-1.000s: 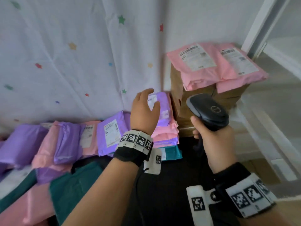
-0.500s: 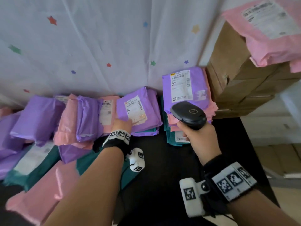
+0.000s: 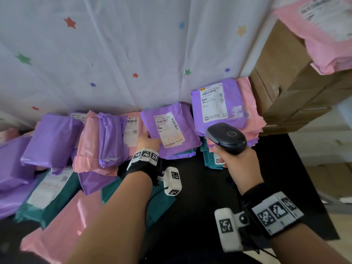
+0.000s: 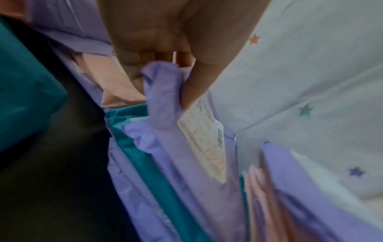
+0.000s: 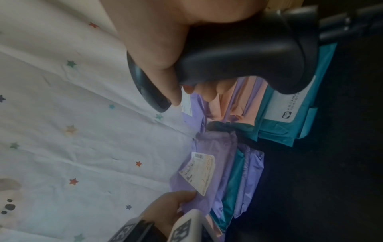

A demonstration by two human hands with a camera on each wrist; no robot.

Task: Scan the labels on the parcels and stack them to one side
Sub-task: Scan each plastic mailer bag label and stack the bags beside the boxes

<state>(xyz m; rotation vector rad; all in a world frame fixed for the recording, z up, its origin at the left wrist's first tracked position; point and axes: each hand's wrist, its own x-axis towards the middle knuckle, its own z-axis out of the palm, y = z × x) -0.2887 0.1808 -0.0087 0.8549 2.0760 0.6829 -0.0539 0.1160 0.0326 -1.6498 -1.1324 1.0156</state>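
My left hand [image 3: 148, 142] pinches the left edge of a purple parcel [image 3: 169, 130] with a white label bearing orange writing; the left wrist view shows the thumb on top [image 4: 194, 85] and fingers under the purple parcel [image 4: 165, 104]. My right hand [image 3: 235, 161] grips a black barcode scanner [image 3: 226, 138], held over the front of a stack of parcels [image 3: 245, 119] topped by a purple one with its label [image 3: 212, 102] facing up. The right wrist view shows the scanner [image 5: 244, 54] and the purple parcel [image 5: 209, 172] held by the left hand [image 5: 172, 206].
Several purple, pink and teal parcels [image 3: 57, 153] lie jumbled on the black table [image 3: 205, 197] at the left. A star-printed white sheet [image 3: 133, 50] hangs behind. Brown cardboard boxes [image 3: 289, 86] with pink parcels [image 3: 323, 33] on top stand at the right.
My left hand came down from the top of the right stack to the purple parcel in the middle and took hold of its edge. My view tilted down and left. The scanner stayed near the stack.
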